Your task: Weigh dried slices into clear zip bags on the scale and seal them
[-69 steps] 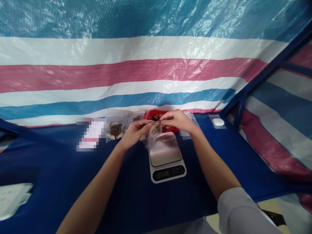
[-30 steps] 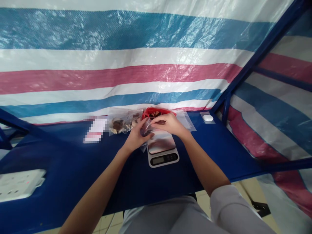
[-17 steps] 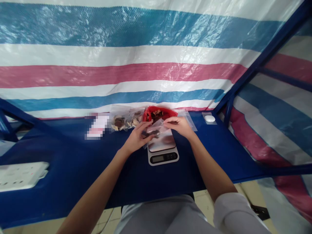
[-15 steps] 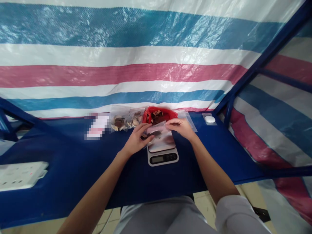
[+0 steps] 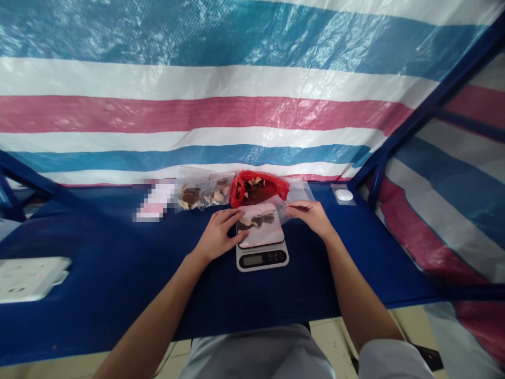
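Observation:
A white kitchen scale (image 5: 262,261) with a dark display panel stands in front of me. On its pale, reflective plate lie several dark brown dried slices (image 5: 258,220); whether plastic covers them I cannot tell. My left hand (image 5: 219,234) rests at the plate's left edge, thumb and fingers apart, fingertips near the slices. A clear plastic bag (image 5: 279,207) reaches over the plate's far right corner. Its right edge is pinched between thumb and fingers of my right hand (image 5: 311,217). Right behind the scale sits an open red plastic bag (image 5: 281,188) with brown and pale pieces inside.
Two clear bags of dried slices, one left (image 5: 191,196) and one nearer the red bag (image 5: 220,190), lie at the back. A small white object in a clear bag (image 5: 343,195) is at right, a white power strip (image 5: 33,279) at left. Striped sheeting (image 5: 221,116) hangs behind the blue table (image 5: 130,263).
My right hand has moved right with the bag's edge, drawing the clear plastic toward the plate's right side. The dark slices now show more plainly on the plate. My left hand stays by the scale.

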The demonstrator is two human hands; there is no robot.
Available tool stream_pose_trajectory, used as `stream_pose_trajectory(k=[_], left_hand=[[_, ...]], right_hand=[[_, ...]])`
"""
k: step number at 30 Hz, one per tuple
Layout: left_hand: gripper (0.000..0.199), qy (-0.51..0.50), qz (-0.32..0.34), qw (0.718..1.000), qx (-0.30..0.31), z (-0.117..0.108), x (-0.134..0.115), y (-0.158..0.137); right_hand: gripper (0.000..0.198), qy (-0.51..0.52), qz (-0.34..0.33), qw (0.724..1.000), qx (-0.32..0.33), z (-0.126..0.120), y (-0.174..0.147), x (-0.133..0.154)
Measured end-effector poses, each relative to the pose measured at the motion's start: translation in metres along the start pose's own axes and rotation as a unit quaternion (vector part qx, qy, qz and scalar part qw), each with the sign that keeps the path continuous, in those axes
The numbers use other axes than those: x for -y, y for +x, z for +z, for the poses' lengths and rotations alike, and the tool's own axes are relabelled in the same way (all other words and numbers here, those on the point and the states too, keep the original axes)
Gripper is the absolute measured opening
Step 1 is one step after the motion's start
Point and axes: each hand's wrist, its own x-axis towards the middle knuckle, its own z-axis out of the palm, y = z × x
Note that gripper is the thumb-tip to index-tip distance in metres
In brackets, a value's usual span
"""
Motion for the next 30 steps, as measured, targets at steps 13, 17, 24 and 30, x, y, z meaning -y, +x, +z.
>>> stream_pose_trajectory(k=[13,17,24,30], left_hand=[[0.025,0.003,-0.030,0.999,-0.041,0.005,0.009,0.006],[0.026,0.001,-0.030,0.998,-0.055,0.002,0.010,0.006],[0.028,0.026,-0.045,0.996,-0.068,-0.015,0.015,-0.006],[0.035,0.071,-0.047,0.996,0.014,-0.020,0.022,-0.026]], right_hand=[[0.034,-0.013,0.006,0.999,0.044,0.003,-0.001,-0.004],[0.037,0.009,0.014,0.999,0.044,-0.004,-0.003,-0.002],[0.035,-0.117,-0.068,0.989,-0.064,-0.020,-0.006,-0.007],[0.024,-0.412,-0.176,0.893,-0.050,-0.020,-0.024,-0.016]])
